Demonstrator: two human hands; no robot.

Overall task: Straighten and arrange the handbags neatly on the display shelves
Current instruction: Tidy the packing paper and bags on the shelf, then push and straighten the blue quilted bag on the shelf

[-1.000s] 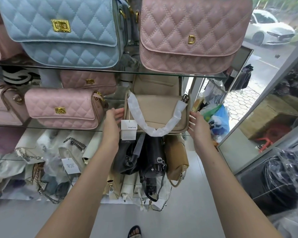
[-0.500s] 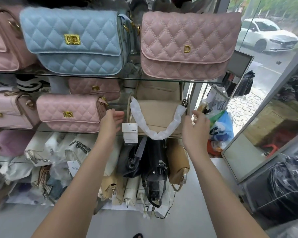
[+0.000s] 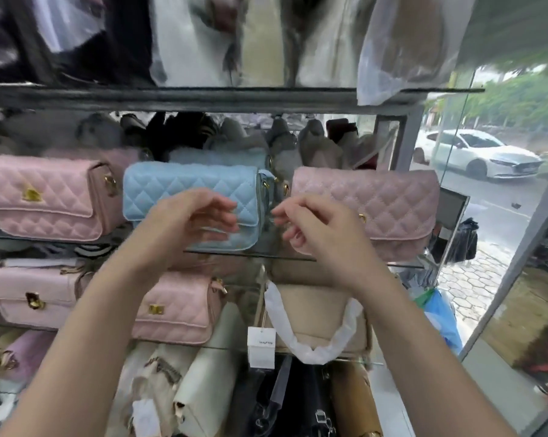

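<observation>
Forearms come up from the bottom edge of the view, both raised toward the middle glass shelf (image 3: pixel 250 254). My left hand (image 3: pixel 187 222) is open, fingers loosely curled, in front of the lower flap of the blue quilted bag (image 3: pixel 184 190); motion blur keeps me from saying whether the fingertips touch it. My right hand (image 3: pixel 316 228) is also open and holds nothing, fingers pointing into the gap between the blue bag and the dusty-pink quilted bag (image 3: pixel 376 203) to its right.

Below my wrists, on the next shelf down: the beige bag (image 3: pixel 316 313) with its paper-wrapped handle (image 3: pixel 310 345) and a white tag (image 3: pixel 260 345), near that shelf's right end. A pink quilted bag (image 3: pixel 178 310) stands just left of it.

On the middle shelf, three bags in a row: a pink flap bag (image 3: pixel 45 197) toward the left end, the blue one at centre, the dusty-pink one at the right end. The blue bag's right side, with its gold strap hardware, faces the dusty-pink bag and sits close to it.

Step in hand, as I judge it: starting on the middle row, beginning at the blue bag. Next move calls for a two-sided hold, left hand on the front flap, right at the strap end, then squaring it to the shelf's front edge and evening the gaps either side. The glass edge wants a light push, not a shove.

Top shelf: wrapped stock, too blurred to read.
</observation>
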